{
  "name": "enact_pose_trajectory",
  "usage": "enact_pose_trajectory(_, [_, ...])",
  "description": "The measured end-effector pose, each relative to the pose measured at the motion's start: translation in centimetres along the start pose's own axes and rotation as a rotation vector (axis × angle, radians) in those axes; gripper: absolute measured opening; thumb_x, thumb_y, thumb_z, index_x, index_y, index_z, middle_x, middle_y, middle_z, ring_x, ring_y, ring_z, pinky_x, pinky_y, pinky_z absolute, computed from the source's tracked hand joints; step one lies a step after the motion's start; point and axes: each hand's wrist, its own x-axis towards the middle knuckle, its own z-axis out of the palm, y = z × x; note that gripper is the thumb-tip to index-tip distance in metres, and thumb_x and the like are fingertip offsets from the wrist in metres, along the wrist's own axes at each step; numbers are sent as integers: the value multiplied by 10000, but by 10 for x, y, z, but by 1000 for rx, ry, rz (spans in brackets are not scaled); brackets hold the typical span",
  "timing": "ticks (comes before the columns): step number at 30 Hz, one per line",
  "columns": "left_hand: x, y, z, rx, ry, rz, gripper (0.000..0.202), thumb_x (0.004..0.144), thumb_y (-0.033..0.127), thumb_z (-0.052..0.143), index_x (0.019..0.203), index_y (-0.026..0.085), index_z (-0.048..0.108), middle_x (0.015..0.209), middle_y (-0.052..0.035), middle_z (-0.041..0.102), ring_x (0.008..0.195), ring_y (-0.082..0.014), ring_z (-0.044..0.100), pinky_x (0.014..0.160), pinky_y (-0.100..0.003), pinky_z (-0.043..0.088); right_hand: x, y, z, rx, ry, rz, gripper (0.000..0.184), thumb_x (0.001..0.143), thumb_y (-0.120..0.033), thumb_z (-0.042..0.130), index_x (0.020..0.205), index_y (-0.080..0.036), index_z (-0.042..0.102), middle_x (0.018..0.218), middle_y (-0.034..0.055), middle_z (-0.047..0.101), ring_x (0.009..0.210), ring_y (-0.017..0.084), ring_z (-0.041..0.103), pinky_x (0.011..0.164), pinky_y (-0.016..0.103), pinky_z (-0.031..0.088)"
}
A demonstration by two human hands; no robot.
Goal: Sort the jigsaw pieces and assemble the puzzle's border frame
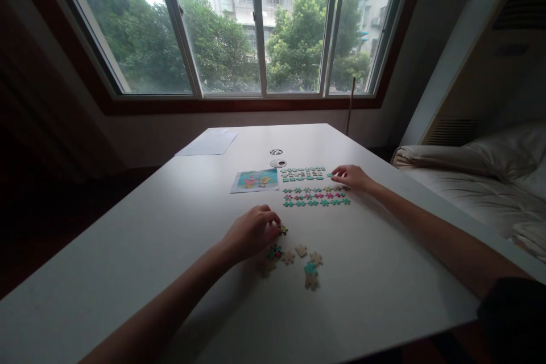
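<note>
While a wide window point(261, 28) is framing trees and a building, a white table point(170, 227) is stretching toward it from the person's side. At the right, a pale vented cabinet point(460, 62) is standing behind a cream couch point(460, 187). A pale sheet point(207, 143) is lying at the table's far left.

Nearer the middle, jigsaw pieces are forming two blocks, with far rows point(303, 178) mostly teal and near rows point(318, 195) including pink. A picture card point(255, 180) is lying just left of the far rows, showing colorful figures on blue.

The left hand point(252, 231) is curling its fingers low over the table, while the right hand point(352, 177) is reaching beside the far rows. Two round items point(278, 164) are lying beyond the card.

Loose pieces point(288, 257) are lying scattered nearest the person, several showing tan faces. At the left fingertips a yellow-and-dark piece point(284, 230) is lying; whether they are gripping or merely touching it, I cannot tell. The right fingertips are pinching a teal piece point(330, 175).
</note>
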Motion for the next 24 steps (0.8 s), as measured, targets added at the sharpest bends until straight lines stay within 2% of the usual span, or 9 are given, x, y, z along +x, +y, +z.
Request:
enact_pose_trajectory(5, [-2,1,-1,-26,-9,4,174,783,225,511,855,207,668,867,-53,583,727,-164,563,663,-257,432,8,15,9,-6,-37,29,308,704,-427,589,865,-183,685,771,36,683,675,154,609,595,235,421])
enact_pose_trajectory(11, [-4,5,-5,-29,-26,-10,174,753,235,545,872,214,670,886,-54,585,769,-183,563,687,-270,431,13,11,6,-7,-84,16,317,681,-409,618,909,-197,682,796,24,678,682,147,602,603,233,417])
enact_pose_trajectory(16, [-5,8,-9,-15,-22,-43,159,725,253,585,850,221,678,882,-50,594,810,-205,560,721,-293,426,14,7,8,-13,-82,12,244,714,-350,587,873,-199,694,774,22,675,655,139,593,596,234,412])
enact_pose_trajectory(20, [-4,8,-7,-11,-18,-63,150,707,276,615,832,227,682,878,-44,596,814,-210,558,730,-300,420,15,6,9,-20,-66,-3,227,723,-320,579,879,-202,694,772,20,673,640,133,586,589,231,407])
enact_pose_trajectory(24, [0,4,-1,-51,-27,-63,141,724,258,605,841,242,681,875,-25,590,760,-178,555,681,-264,417,12,1,10,-22,-44,-51,233,729,-305,573,902,-191,677,788,22,666,629,130,575,594,233,412])
